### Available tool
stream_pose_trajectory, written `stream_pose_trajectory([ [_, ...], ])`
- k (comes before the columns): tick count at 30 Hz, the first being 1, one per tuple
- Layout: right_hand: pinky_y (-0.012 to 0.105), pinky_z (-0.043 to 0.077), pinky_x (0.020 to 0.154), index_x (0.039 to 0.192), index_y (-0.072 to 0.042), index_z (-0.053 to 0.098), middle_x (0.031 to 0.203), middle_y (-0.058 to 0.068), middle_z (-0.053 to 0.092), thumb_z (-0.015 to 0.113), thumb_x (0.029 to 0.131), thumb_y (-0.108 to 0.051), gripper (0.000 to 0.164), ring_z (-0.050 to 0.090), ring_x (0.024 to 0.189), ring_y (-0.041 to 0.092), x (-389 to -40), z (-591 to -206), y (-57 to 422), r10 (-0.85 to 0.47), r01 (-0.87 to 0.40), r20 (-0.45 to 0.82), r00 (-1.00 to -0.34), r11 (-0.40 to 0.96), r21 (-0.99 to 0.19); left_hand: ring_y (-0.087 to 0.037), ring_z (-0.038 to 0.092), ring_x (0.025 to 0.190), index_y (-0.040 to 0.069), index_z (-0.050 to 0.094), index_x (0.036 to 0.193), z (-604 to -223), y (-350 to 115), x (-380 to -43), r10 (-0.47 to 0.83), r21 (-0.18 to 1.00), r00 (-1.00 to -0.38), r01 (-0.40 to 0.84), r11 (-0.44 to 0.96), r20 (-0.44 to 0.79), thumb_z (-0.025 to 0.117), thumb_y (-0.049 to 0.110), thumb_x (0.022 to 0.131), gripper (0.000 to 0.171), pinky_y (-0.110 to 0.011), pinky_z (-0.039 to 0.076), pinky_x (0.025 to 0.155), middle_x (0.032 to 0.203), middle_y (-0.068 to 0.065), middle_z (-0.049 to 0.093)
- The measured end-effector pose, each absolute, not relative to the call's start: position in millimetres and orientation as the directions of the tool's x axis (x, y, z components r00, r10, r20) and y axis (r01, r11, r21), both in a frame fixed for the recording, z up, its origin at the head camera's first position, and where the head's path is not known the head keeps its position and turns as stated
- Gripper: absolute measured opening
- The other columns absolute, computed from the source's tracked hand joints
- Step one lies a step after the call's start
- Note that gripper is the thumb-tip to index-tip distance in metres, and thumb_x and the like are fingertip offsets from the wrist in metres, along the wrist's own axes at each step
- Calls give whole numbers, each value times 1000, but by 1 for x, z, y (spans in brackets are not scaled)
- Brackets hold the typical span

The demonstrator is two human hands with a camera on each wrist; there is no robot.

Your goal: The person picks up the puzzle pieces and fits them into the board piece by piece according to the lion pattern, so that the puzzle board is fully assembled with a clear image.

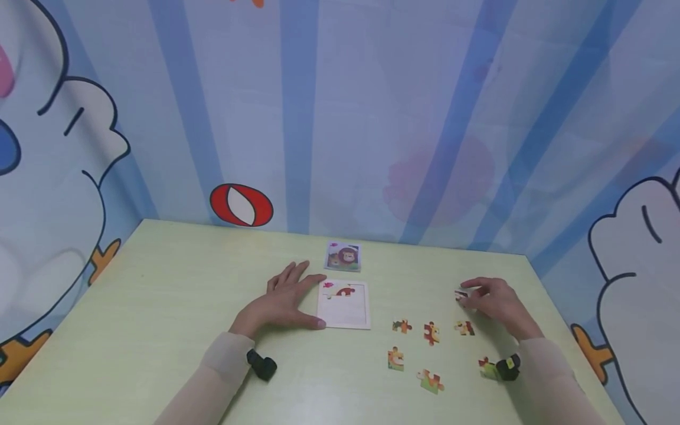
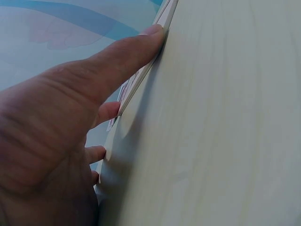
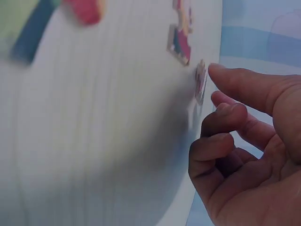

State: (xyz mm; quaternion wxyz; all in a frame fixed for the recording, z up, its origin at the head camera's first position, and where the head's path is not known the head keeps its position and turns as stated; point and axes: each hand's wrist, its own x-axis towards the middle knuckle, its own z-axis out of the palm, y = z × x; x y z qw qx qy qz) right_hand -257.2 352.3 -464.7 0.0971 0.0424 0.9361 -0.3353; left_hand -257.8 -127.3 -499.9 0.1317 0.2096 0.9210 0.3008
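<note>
My left hand (image 1: 284, 304) spreads its fingers beside a white-bordered puzzle tray (image 1: 342, 316). Its thumb touches the lower left corner and its index finger the upper left; the left wrist view shows the thumb (image 2: 136, 49) along the tray's edge. Part of a picture with a reddish-brown piece (image 1: 346, 291) shows at the top of the tray. At the right, my right hand (image 1: 494, 301) pinches a small puzzle piece (image 1: 460, 294) between thumb and index finger, close to the table. In the right wrist view its other fingers are curled in beside that piece (image 3: 201, 82).
Several loose pieces lie between the hands, among them a lion-face piece (image 1: 431, 333) and a green-edged one (image 1: 431, 382). Another piece (image 1: 486, 368) lies by the right wrist's camera. A lion picture card (image 1: 342, 257) lies behind the tray, before a printed curtain (image 1: 350, 118).
</note>
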Motion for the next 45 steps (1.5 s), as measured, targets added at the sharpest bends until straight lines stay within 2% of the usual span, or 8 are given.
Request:
stream_pose_trajectory([
  [6, 34, 48, 71, 135, -1, 68, 101, 12, 67, 78, 98, -23, 45, 58, 84, 23, -255, -465, 354, 17, 165, -242, -970, 779, -604, -48, 1, 168, 30, 41, 165, -498, -127, -257, 469, 609, -876, 311, 730, -115, 87, 63, 78, 104, -77, 7, 129, 182, -16, 11],
  [14, 36, 48, 83, 127, -2, 60, 125, 23, 65, 76, 100, -26, 40, 60, 103, 29, -254, -465, 354, -19, 118, -209, -978, 774, -623, -48, 2, 167, 29, 41, 165, -499, -128, -256, 477, 607, -872, 323, 726, -107, 87, 62, 80, 102, -78, 7, 129, 182, -17, 11],
  [20, 32, 49, 78, 126, -3, 61, 116, 19, 70, 77, 100, -25, 37, 61, 95, 22, -254, -468, 346, -53, 67, -155, -986, 735, -675, -46, 0, 169, 30, 40, 166, -497, -127, -257, 460, 591, -878, 303, 748, -132, 88, 57, 81, 101, -75, 7, 131, 183, -14, 9],
  [26, 32, 54, 74, 128, -5, 67, 112, 17, 76, 79, 99, -27, 38, 67, 89, 21, -258, -471, 333, -24, 94, -156, -987, 705, -703, -45, 1, 169, 30, 40, 166, -496, -126, -257, 457, 576, -879, 304, 759, -138, 87, 58, 81, 101, -74, 8, 131, 183, -14, 9],
  [31, 33, 52, 65, 130, -6, 69, 94, 11, 79, 79, 99, -27, 39, 65, 76, 20, -259, -469, 322, -38, 107, -173, -984, 653, -749, -47, 2, 169, 29, 40, 166, -495, -126, -256, 466, 579, -876, 315, 752, -128, 87, 58, 82, 100, -75, 9, 130, 182, -15, 10],
  [38, 35, 44, 57, 131, -11, 71, 67, 7, 66, 80, 98, -31, 40, 51, 59, 21, -259, -462, 307, -73, 106, -186, -980, 597, -795, -47, 1, 168, 29, 41, 165, -496, -127, -256, 471, 601, -875, 317, 734, -114, 87, 60, 79, 102, -76, 7, 130, 182, -16, 11],
  [41, 34, 46, 58, 132, -11, 72, 68, 8, 69, 81, 98, -30, 39, 55, 59, 21, -258, -461, 300, -86, 106, -189, -978, 579, -808, -47, 1, 168, 30, 41, 165, -497, -127, -256, 470, 600, -875, 314, 736, -118, 87, 60, 80, 102, -76, 7, 130, 182, -15, 10],
  [45, 33, 51, 62, 134, -11, 72, 80, 12, 78, 79, 99, -27, 39, 66, 65, 22, -259, -459, 290, -99, 111, -200, -975, 563, -819, -47, 1, 168, 29, 40, 165, -496, -126, -256, 466, 589, -875, 310, 746, -130, 87, 59, 81, 101, -76, 8, 130, 182, -15, 10],
])
